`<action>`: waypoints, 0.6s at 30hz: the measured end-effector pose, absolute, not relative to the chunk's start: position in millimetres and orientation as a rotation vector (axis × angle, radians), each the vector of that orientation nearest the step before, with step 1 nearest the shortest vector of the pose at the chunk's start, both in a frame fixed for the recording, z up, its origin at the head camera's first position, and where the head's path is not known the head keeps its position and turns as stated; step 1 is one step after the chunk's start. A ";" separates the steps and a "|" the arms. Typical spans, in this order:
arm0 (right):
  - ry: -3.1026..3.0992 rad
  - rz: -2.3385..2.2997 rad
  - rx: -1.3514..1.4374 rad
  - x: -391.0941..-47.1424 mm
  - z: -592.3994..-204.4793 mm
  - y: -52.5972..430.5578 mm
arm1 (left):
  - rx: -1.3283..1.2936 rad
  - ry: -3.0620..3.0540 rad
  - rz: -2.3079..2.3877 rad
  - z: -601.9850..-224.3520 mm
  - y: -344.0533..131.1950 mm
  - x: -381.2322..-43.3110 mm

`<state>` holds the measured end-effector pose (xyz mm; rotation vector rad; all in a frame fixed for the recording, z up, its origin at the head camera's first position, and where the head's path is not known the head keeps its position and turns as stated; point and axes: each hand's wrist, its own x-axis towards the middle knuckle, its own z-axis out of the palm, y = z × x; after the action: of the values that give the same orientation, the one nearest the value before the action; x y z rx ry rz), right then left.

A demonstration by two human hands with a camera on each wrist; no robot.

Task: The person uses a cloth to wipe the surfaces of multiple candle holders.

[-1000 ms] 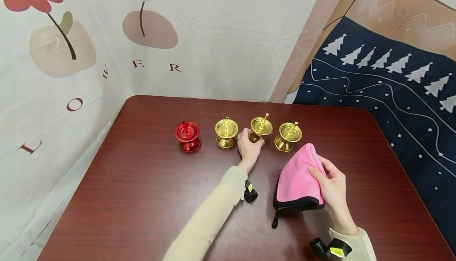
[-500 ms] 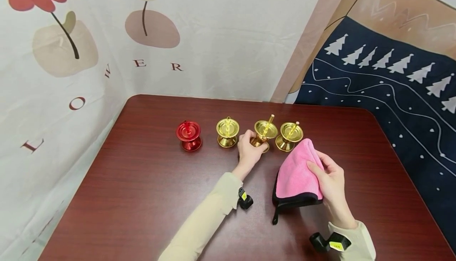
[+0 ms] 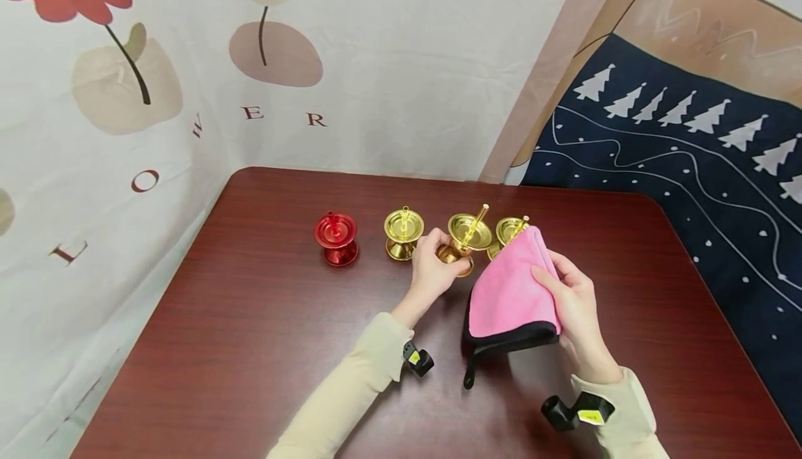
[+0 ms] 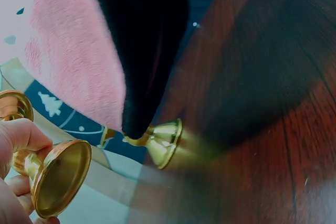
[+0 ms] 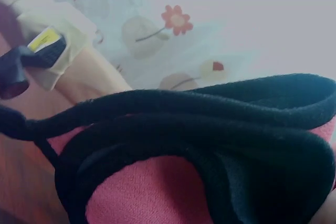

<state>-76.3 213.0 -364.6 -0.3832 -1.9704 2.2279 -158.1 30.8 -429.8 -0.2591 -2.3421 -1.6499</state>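
Note:
My left hand [image 3: 434,264] grips a gold candle holder [image 3: 470,231] around its stem. The holder is a shallow dish on a flared foot, with a thin tube rising from the dish. It leans to the right, and the left wrist view shows the underside of its foot [image 4: 63,174]. A folded pink cloth [image 3: 510,292] with black edging and a small loop is pinched in my right hand [image 3: 576,306], close by on the right. Behind the cloth stands a second gold candle holder [image 3: 509,228], partly hidden.
Left of my left hand, another gold candle holder [image 3: 404,228] stands upright, with a red one [image 3: 335,232] further left. All are toward the back of the dark red table [image 3: 238,320]. A printed white curtain [image 3: 401,62] hangs behind the table.
My left hand has drawn its candle holder toward me and slightly right, tilting it. My right hand has brought the cloth up and left, now overlapping the rightmost gold holder.

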 end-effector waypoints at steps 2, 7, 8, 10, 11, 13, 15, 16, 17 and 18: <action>-1.941 2.303 -0.367 -78.5 -360.1 211.7 | -0.285 -2.339 -1.619 -427.0 27.2 -155.5; -1.906 2.483 -0.322 -84.1 -350.3 208.8 | -0.368 -2.301 -1.593 -420.1 18.5 -149.1; -1.919 2.504 -0.324 -85.0 -348.6 208.2 | -0.378 -2.295 -1.600 -418.7 17.0 -147.6; -1.944 2.539 -0.320 -86.9 -345.7 207.5 | -0.404 -2.283 -1.598 -415.9 13.9 -144.8; -1.958 2.551 -0.320 -87.8 -344.1 206.9 | -0.415 -2.277 -1.596 -414.5 12.2 -143.4; -1.969 2.582 -0.311 -89.9 -341.4 206.2 | -0.437 -2.265 -1.579 -412.3 9.6 -141.0; -1.978 2.604 -0.296 -92.1 -339.2 205.6 | -0.468 -2.244 -1.552 -410.3 7.0 -139.2; -1.987 2.611 -0.293 -93.3 -338.2 204.6 | -0.484 -2.234 -1.534 -409.7 5.9 -138.6; -1.991 2.622 -0.291 -94.4 -337.4 203.9 | -0.499 -2.224 -1.520 -409.0 4.8 -138.0; -1.998 2.628 -0.289 -95.6 -337.1 203.2 | -0.512 -2.213 -1.504 -408.4 3.8 -137.5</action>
<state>-95.6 203.2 -337.1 -0.2888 -1.9983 2.6283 -137.5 3.8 -408.4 -0.5121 -2.2132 -1.5044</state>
